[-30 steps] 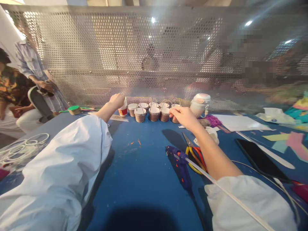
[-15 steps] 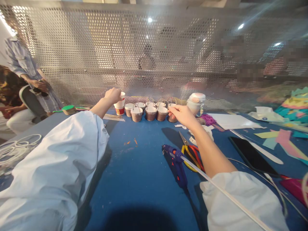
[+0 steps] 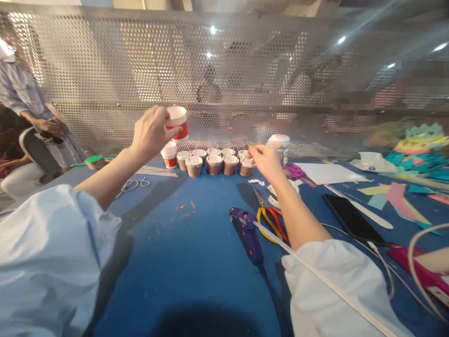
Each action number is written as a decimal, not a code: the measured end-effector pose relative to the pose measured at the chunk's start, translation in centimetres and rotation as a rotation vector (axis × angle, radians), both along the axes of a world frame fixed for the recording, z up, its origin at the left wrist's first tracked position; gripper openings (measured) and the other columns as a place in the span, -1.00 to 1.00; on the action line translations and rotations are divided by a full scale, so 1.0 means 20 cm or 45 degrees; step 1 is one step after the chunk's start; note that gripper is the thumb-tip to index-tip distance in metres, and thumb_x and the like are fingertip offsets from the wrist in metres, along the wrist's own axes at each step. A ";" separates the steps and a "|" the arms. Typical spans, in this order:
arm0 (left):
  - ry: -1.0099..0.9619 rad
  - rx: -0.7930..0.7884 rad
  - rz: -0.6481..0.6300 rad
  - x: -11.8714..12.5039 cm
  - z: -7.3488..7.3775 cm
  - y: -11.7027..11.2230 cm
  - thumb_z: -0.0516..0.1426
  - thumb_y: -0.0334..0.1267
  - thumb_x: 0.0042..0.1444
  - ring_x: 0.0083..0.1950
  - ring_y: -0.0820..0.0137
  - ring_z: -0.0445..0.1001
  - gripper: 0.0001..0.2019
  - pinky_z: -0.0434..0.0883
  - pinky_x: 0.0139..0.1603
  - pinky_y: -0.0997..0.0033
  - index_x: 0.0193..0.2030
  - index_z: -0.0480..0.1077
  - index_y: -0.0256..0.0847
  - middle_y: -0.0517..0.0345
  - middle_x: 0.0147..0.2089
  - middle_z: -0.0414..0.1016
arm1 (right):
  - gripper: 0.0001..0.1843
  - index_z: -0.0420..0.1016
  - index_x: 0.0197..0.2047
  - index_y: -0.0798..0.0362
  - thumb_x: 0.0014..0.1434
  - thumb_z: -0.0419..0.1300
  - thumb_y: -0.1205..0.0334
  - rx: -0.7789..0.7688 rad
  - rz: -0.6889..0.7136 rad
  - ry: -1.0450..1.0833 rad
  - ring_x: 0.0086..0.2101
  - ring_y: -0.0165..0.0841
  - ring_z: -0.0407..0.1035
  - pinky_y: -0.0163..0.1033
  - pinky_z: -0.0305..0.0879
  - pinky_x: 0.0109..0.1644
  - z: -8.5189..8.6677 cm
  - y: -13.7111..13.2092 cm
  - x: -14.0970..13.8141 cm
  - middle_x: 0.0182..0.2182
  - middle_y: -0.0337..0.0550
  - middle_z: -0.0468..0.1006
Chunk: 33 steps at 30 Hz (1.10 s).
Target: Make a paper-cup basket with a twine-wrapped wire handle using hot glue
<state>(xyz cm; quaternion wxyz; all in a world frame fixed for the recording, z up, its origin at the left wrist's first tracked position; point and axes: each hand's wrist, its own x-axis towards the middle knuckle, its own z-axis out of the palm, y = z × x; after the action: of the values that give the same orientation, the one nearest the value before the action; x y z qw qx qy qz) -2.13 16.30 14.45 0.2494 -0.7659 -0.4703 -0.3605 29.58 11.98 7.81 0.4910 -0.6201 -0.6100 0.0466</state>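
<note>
My left hand [image 3: 151,132] is raised above the blue table [image 3: 196,243] and grips a small red-and-white paper cup [image 3: 177,122]. Below it stands a short stack of the same cups [image 3: 169,156]. My right hand [image 3: 265,160] reaches to the far end of a row of several small brown cups with white tops [image 3: 213,162], its fingers pinched at the rim of the rightmost one [image 3: 246,167]. What the pinch holds, if anything, is too small to see.
A blue glue gun [image 3: 249,234] and yellow-and-red scissors [image 3: 270,216] lie by my right forearm. A black phone [image 3: 351,219], white paper [image 3: 328,173], coloured paper scraps [image 3: 400,199] and a white lidded jar [image 3: 278,144] sit to the right. Perforated metal screen [image 3: 224,79] backs the table. People sit at far left [image 3: 24,126].
My left hand has lifted one red-and-white cup off the stack and raised it. My right hand has stayed at the rightmost brown cup.
</note>
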 end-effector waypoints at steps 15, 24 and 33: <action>0.556 -0.089 -0.695 -0.02 -0.60 -0.70 0.05 -0.06 0.22 -0.40 0.35 0.50 -0.78 0.40 -0.47 0.40 -0.24 0.36 -0.16 0.02 -0.26 0.54 | -0.69 0.41 -0.52 0.06 0.15 0.02 0.11 0.109 -0.137 0.013 -0.57 -0.40 0.33 -0.31 0.23 -0.37 -0.01 0.03 0.08 -0.61 -0.25 0.47; 0.342 0.000 -0.758 -0.08 -0.51 -0.68 0.04 -0.03 0.22 -0.23 0.25 0.60 -0.63 0.52 -0.32 0.36 0.08 0.23 -0.15 -0.14 -0.01 0.53 | -0.72 0.47 -0.21 0.11 0.15 -0.03 0.26 0.094 -0.297 -0.141 -0.24 -0.25 0.45 -0.18 0.29 -0.07 -0.13 0.10 0.16 -0.27 -0.02 0.57; -0.051 -0.406 -0.567 0.00 -0.53 -0.43 -0.06 -0.07 0.27 -0.17 0.32 0.52 -0.71 0.47 -0.22 0.36 -0.06 0.37 -0.14 0.02 -0.03 0.50 | -0.56 0.40 0.06 0.08 0.12 0.01 0.47 -0.150 -0.143 -0.468 -0.02 -0.10 0.38 -0.09 0.28 0.04 -0.42 0.14 0.10 0.05 0.11 0.43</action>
<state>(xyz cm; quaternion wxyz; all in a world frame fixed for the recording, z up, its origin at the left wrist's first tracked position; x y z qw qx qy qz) -2.21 7.77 3.80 0.0311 -0.8728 -0.3460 -0.3429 31.62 14.83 -0.58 0.3361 -0.6788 -0.6502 -0.0592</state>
